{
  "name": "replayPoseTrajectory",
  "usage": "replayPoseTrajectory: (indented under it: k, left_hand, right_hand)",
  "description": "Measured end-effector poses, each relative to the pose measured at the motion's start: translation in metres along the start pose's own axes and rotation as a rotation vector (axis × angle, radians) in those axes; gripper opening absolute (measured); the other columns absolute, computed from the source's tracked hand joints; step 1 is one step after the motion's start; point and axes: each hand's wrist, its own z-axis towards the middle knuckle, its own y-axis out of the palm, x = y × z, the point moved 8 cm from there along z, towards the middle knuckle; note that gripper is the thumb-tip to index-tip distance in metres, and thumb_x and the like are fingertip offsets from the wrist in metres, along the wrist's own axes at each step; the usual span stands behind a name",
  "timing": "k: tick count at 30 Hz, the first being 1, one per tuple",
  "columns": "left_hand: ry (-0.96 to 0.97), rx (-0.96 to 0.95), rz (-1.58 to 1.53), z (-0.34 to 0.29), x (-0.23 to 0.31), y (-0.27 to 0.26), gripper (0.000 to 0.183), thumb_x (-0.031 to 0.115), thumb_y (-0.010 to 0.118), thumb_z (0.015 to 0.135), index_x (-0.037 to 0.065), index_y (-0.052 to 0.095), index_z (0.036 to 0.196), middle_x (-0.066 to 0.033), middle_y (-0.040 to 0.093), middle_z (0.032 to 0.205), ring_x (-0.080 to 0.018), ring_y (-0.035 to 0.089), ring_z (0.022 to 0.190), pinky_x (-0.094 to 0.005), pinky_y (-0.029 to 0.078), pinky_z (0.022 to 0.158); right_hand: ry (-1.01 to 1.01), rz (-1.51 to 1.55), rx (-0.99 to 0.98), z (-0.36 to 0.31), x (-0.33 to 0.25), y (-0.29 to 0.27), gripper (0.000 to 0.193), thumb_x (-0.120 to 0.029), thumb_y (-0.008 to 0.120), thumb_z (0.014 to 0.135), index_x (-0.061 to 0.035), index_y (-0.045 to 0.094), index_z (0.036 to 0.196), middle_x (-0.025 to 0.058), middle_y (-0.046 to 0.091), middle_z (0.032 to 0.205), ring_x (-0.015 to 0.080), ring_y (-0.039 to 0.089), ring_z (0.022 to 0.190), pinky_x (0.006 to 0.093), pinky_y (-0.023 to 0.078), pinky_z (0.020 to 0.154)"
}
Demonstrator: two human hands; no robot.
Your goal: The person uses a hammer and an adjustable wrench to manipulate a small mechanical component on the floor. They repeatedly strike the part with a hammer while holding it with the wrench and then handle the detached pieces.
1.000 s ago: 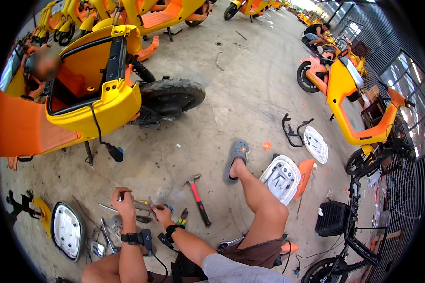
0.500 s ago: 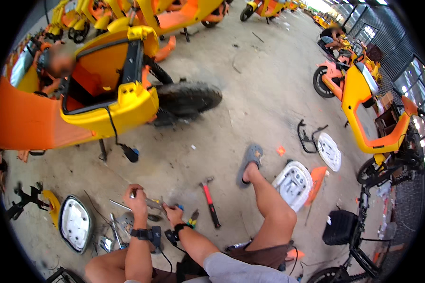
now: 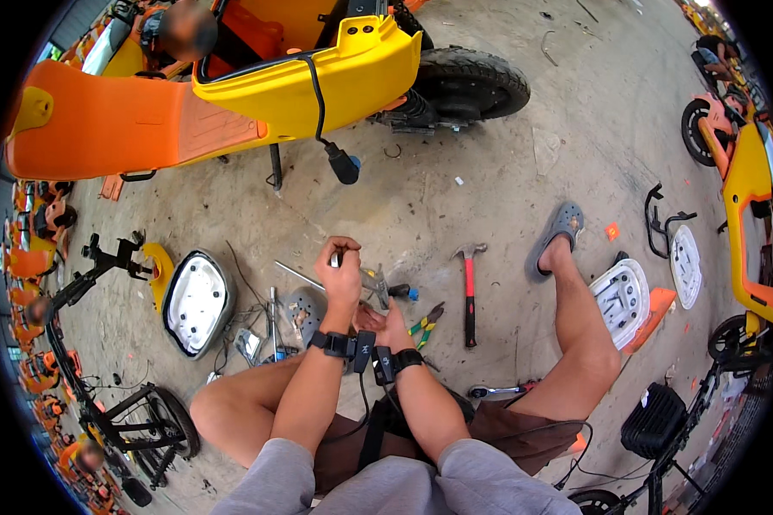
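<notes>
My left hand (image 3: 339,273) is closed in a fist round a tool handle (image 3: 336,257), whose end shows beside the thumb. From the far side of that fist, a grey metal piece (image 3: 380,290) reaches down toward my right hand (image 3: 381,326). The fingers of my right hand are curled close under this piece, palm partly turned up. Its exact kind I cannot make out. Pliers with yellow-green handles (image 3: 426,324) lie just right of my right hand, and a dark cylindrical part with a blue end (image 3: 404,293) lies beyond it. A hammer with a red-and-black handle (image 3: 469,296) rests further right.
A yellow-and-orange scooter (image 3: 318,107) stands ahead, its cable and plug hanging down. White-lined seat shell (image 3: 196,305) and metal rods (image 3: 274,313) lie left. Ratchet wrench (image 3: 502,390) lies by my right thigh; white panel (image 3: 618,300) and orange panel (image 3: 653,319) lie right.
The view has swung left and downward, so the scooter and floor items sit farther right and higher. My right hand has come nearer beneath my left fist, which keeps its grip.
</notes>
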Motion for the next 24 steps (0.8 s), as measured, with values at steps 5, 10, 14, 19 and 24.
replayPoseTrajectory:
  k: [5,10,14,19,24]
  left_hand:
    - [0.053,-0.025,0.058,-0.006,0.007,0.009,0.006,-0.004,0.051,0.076,-0.003,0.055,0.079,-0.0041,0.052,0.067,-0.0091,0.047,0.054,-0.0233,0.037,0.05]
    - [0.067,-0.063,0.108,-0.006,0.007,-0.005,0.004,-0.003,0.051,0.079,-0.002,0.054,0.08,-0.0039,0.051,0.065,-0.0098,0.047,0.056,-0.0239,0.038,0.052]
    - [-0.015,-0.037,0.0,0.001,0.004,-0.023,0.004,-0.003,0.051,0.08,-0.002,0.055,0.081,-0.0032,0.054,0.067,-0.0085,0.049,0.057,-0.0228,0.039,0.053]
    - [-0.002,-0.061,0.031,-0.003,0.007,-0.024,0.004,-0.004,0.049,0.082,-0.001,0.052,0.082,-0.0039,0.05,0.064,-0.0092,0.044,0.055,-0.0244,0.037,0.052]
    - [0.066,-0.11,0.131,-0.011,0.009,-0.004,0.005,-0.006,0.049,0.082,-0.002,0.052,0.082,-0.004,0.049,0.065,-0.0097,0.044,0.055,-0.0243,0.037,0.052]
  right_hand:
    - [-0.087,0.274,-0.095,0.04,-0.04,0.023,0.05,-0.052,0.046,0.095,-0.0039,0.059,0.103,0.0088,0.065,0.09,0.0246,0.062,0.085,0.0386,0.052,0.077]
    - [-0.131,0.333,-0.044,0.068,-0.039,0.009,0.03,-0.039,0.061,0.091,-0.011,0.062,0.102,0.0055,0.067,0.094,0.0219,0.063,0.087,0.038,0.052,0.08]
    - [-0.06,0.292,-0.215,0.072,-0.035,0.012,0.024,-0.032,0.063,0.09,-0.0112,0.062,0.102,0.005,0.067,0.098,0.0225,0.062,0.093,0.0389,0.051,0.083]
    - [-0.077,0.265,-0.015,0.077,-0.033,0.015,0.034,-0.042,0.045,0.098,-0.014,0.061,0.105,0.0036,0.064,0.103,0.0253,0.06,0.094,0.045,0.047,0.084]
    - [-0.044,0.298,-0.019,0.072,-0.041,0.013,0.035,-0.044,0.047,0.097,-0.0131,0.061,0.106,0.0058,0.064,0.103,0.0257,0.058,0.096,0.0459,0.047,0.084]
